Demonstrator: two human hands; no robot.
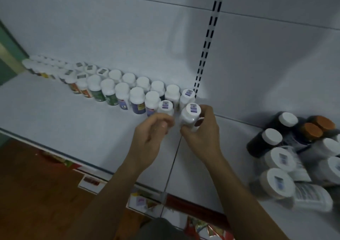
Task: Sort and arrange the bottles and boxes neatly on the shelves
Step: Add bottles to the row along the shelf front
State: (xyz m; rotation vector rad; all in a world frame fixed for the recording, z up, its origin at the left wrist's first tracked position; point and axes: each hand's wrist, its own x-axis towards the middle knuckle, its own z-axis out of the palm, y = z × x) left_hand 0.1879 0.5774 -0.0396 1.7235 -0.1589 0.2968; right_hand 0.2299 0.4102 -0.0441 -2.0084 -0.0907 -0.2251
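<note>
Here, left bottle (166,109), right bottle (190,116), inside fingers (206,111)

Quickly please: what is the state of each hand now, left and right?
Left hand: fingers curled on the front-row white bottle.
Right hand: grips the tilted white bottle.

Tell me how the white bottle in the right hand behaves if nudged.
The white bottle looks tall and narrow, so it probably tips easily. Round sides: once down, it would likely roll. Glossy plastic may feel slippery.
</note>
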